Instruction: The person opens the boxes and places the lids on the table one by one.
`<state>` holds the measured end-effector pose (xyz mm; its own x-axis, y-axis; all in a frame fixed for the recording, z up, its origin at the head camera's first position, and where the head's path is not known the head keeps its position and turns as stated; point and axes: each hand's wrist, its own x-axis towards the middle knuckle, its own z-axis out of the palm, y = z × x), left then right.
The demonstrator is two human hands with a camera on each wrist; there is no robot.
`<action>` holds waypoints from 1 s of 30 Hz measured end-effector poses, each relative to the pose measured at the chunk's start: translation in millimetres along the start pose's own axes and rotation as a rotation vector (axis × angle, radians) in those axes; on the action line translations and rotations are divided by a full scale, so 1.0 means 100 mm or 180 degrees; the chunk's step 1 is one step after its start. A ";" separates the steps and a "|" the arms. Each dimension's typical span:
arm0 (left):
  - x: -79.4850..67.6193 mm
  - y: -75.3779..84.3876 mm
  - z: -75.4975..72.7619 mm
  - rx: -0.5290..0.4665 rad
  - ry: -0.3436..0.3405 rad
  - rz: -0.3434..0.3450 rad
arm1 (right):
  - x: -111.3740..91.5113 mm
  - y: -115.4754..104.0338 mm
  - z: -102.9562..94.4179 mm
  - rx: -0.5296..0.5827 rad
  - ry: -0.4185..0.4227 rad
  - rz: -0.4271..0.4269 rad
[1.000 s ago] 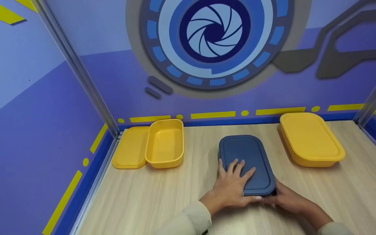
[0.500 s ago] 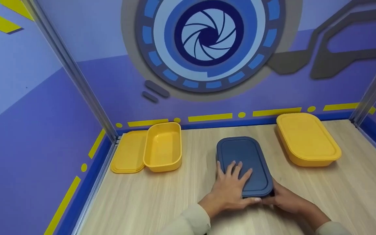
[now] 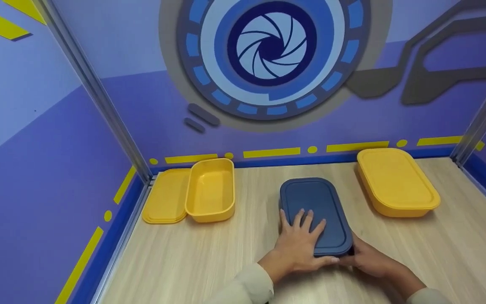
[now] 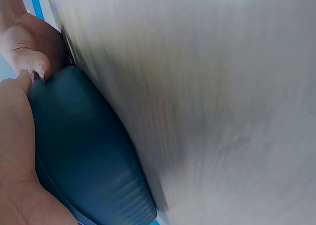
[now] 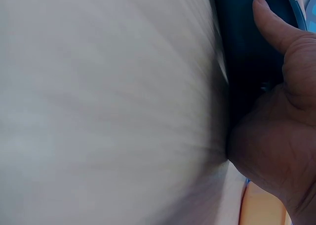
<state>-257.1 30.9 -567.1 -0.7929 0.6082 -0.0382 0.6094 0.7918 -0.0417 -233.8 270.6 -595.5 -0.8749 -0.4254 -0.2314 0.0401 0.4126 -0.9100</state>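
Since a second ago I see the whole scene sitting slightly further left on my head feed, while both hands and the dark blue lidded container (image 3: pixel 314 198) keep the same pose together. Farthest left, ahead of the left hand, a yellow lid (image 3: pixel 165 196) lies flat on the wooden table (image 3: pixel 201 261); just right of it stands an uncovered yellow container (image 3: pixel 211 188), its wall hiding the lid's edge from me. The left hand (image 3: pixel 297 249) is spread wide on the dark blue top, fingers nearly straight, thumb along the near end. The blue container sits directly under that palm and reaches away beyond the fingertips. The right hand (image 3: pixel 371 255) grips its near right corner, thumb against the end; I can't make out the other fingers. Ahead and right of that hand is a covered yellow container (image 3: pixel 397 179). A printed back panel (image 3: pixel 268 137) blocks the far side, beyond both hands.
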 end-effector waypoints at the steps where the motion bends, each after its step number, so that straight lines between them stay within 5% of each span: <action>1: 0.00 0.00 0.00 -0.0004 -0.0004 -0.0007 | 0.00 0.00 0.00 0.0013 -0.0003 -0.0001; 12: 0.01 0.07 0.02 0.0019 0.0207 -0.0271 | 0.00 0.03 0.05 0.0089 0.0002 -0.0135; 30: 0.02 0.07 0.02 -0.0321 0.0357 -0.0284 | -0.02 0.02 -0.01 -0.0030 0.0037 -0.0031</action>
<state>-254.7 37.8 -569.3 -0.8428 0.5332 0.0729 0.5374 0.8411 0.0607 -232.5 272.9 -597.0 -0.8807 -0.4202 -0.2186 0.0271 0.4160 -0.9090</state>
